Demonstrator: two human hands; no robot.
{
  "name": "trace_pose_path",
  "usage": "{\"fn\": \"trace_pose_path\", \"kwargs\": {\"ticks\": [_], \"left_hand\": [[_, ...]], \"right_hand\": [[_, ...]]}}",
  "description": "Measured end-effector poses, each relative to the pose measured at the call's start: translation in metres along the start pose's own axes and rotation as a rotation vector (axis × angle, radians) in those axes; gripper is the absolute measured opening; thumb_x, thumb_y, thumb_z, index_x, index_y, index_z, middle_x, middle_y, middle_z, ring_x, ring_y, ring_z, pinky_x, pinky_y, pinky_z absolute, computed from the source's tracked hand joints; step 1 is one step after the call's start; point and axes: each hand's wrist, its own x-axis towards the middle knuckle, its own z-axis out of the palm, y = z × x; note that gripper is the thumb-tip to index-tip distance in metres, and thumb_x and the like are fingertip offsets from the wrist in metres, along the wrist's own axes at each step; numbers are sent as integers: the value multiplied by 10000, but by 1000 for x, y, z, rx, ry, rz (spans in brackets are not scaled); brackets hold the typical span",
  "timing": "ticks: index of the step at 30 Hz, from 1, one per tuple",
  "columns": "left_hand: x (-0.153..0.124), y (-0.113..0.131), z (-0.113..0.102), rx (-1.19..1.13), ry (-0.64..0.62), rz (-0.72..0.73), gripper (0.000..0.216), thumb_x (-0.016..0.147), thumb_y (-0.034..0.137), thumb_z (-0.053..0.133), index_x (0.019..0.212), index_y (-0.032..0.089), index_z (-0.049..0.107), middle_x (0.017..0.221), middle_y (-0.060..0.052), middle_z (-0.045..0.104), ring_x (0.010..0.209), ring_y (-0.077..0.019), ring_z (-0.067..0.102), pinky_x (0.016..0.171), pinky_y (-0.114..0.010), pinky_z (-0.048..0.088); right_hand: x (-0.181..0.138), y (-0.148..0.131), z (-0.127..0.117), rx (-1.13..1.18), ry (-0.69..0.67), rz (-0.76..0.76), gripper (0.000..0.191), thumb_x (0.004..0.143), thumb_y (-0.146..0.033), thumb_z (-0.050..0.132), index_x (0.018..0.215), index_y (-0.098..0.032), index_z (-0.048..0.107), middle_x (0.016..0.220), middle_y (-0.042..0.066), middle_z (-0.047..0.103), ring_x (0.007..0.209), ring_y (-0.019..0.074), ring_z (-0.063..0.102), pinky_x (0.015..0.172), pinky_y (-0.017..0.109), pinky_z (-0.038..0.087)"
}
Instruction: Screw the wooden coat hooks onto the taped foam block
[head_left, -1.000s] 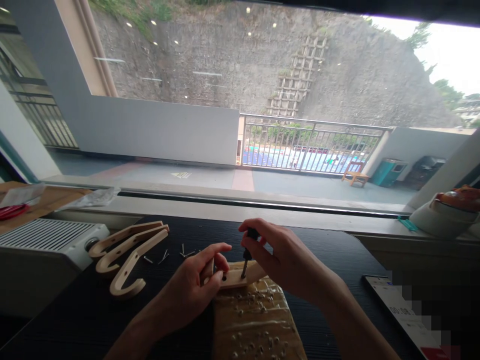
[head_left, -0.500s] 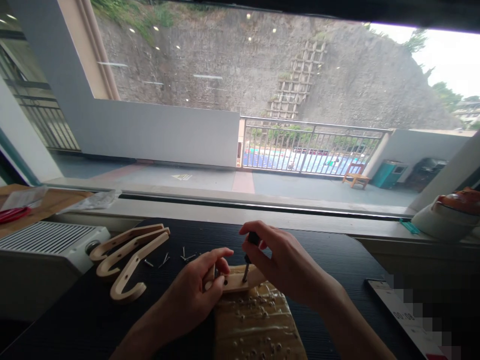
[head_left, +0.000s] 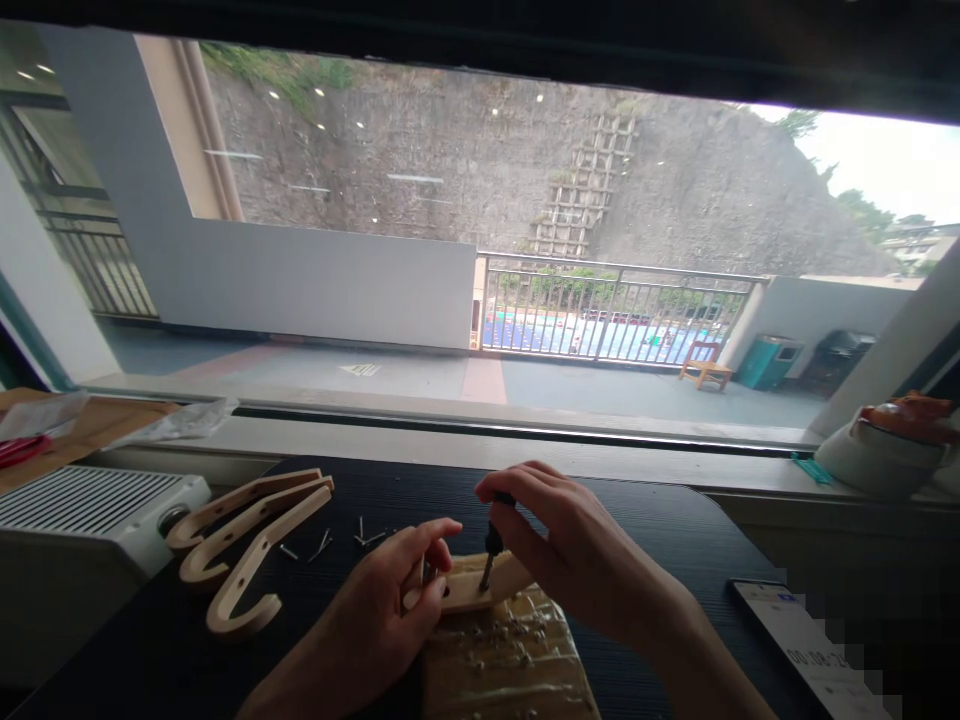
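Wooden hook [head_left: 466, 594] is finger-pinched by the left hand [head_left: 379, 600]; on it, the screwdriver [head_left: 493, 541] is still pinched by the right hand [head_left: 574, 540] (little has shifted), so turning seems unfinished.

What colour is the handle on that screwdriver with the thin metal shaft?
The screwdriver handle is black, seen best in the head view.

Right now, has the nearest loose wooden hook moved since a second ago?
No: against the white slatted unit, the nearest loose hook keeps its place; only the camera view has shifted.
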Motion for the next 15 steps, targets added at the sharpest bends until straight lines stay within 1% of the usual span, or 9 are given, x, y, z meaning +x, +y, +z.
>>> {"fn": "trace_pose_path", "kwargs": {"ticks": [2,5,11,13,15], "left_hand": [[0,-2,1,14,0,6,376,817,229,432,1192,258,455,929,-5,595,597,-96,492,564,-216,440],[1,-2,0,40,-5,1,370,822,229,423,1191,253,447,935,-6,593,614,-101,503,575,-219,443],[0,1,-2,57,-8,6,365,824,222,422,1187,248,450,944,-9,590,743,-132,539,672,-244,461],[0,1,-1,56,-9,7,367,823,221,424,1188,248,451,943,-11,590,747,-134,542,678,-247,465],[-1,0,0,55,-5,7,366,825,222,421,1189,249,450,937,-11,589,726,-131,543,667,-244,468]], "right_hand": [[-1,-2,-2,39,-33,-3,222,900,-242,388,1037,-211,560,922,40,636,847,140,567,724,260,406],[-1,-1,-1,8,-48,39,205,900,-268,396,1014,-210,557,818,18,639,709,125,565,629,243,393],[3,8,4,-134,20,146,172,892,-297,411,935,-206,551,682,-5,619,605,122,541,585,249,362],[2,6,3,-155,28,141,175,890,-302,416,921,-200,555,674,-4,611,595,120,530,579,252,358],[0,2,1,-154,12,76,170,883,-291,431,914,-197,570,724,10,613,640,126,528,596,257,364]]}}
